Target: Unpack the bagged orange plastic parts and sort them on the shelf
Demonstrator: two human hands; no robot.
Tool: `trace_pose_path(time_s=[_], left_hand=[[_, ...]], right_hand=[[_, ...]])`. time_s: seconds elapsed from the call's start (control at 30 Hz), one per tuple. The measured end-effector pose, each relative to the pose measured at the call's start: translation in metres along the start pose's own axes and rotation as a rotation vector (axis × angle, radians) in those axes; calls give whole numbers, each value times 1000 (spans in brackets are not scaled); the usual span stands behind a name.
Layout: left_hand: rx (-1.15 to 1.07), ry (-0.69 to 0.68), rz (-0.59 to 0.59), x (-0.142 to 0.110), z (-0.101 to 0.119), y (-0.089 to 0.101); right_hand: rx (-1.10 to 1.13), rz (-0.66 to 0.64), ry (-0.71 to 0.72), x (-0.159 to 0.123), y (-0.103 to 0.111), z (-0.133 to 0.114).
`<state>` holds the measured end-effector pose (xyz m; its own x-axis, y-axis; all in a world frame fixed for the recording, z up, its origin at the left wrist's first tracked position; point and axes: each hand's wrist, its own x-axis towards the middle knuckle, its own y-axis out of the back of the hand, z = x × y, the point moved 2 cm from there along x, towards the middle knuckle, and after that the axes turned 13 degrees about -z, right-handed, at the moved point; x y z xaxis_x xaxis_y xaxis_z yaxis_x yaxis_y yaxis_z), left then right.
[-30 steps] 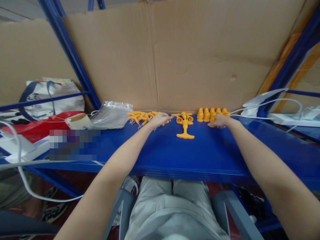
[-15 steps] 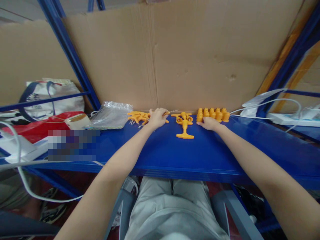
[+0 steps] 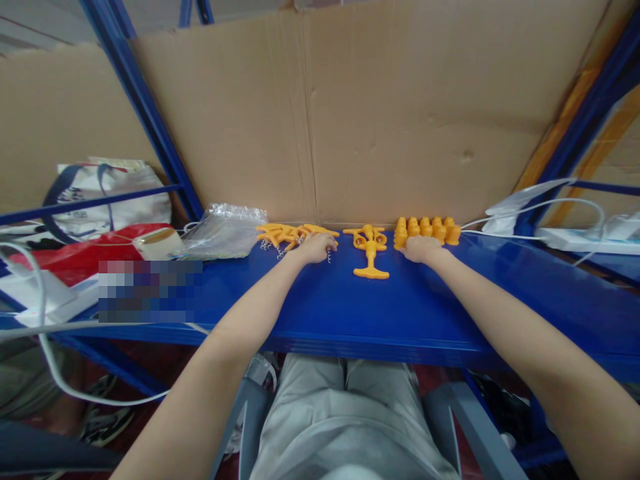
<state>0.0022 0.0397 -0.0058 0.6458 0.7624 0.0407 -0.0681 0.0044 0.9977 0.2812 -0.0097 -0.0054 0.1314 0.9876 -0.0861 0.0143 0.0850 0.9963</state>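
On the blue shelf (image 3: 350,307) my left hand (image 3: 316,247) lies curled beside a heap of orange corkscrew parts (image 3: 285,234), and a small metal screw spiral pokes out by its fingers. My right hand (image 3: 423,249) is closed just in front of a row of several orange caps (image 3: 427,230), touching the leftmost ones; what it holds is hidden. Between the hands lies an assembled orange corkscrew (image 3: 369,248), its T-handle pointing toward me.
A cardboard sheet (image 3: 380,113) backs the shelf. Clear plastic bags (image 3: 223,230) and a tape roll (image 3: 157,243) lie at the left with a red bag (image 3: 75,257). White cables and a power strip (image 3: 580,237) sit at the right. Blue rack posts stand on both sides.
My right hand slid left from the middle of the cap row to its left end. My left hand drew back from the parts heap toward me, and a metal spiral now shows by it.
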Motion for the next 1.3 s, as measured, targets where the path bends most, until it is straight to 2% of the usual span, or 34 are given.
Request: trace_pose_path(time_s=[0.13,0.37,0.5,0.67,0.87,1.13,1.3], left_hand=[[0,44,-3,2,0,1],[51,115,-24,-1,-3,-1],[50,129,-57,0,-14,-6],[41,112,26,4,-25,-12],[11,184,147,10,-28,-16],[-30,228,98,8,-17,-13],[-12,194,70,5,-9,-11]], right_hand=[[-45,109,100,-3,5,-7],[-213,318,626,-18,8,-35],[-297,358,788,-14,-1,-43],[-288,349,836,-9,-7,-42],[-240,365,852,-8,-6,-37],[-277,406,767,-7,-3,-38],[-313,472,704,-10,0,-37]])
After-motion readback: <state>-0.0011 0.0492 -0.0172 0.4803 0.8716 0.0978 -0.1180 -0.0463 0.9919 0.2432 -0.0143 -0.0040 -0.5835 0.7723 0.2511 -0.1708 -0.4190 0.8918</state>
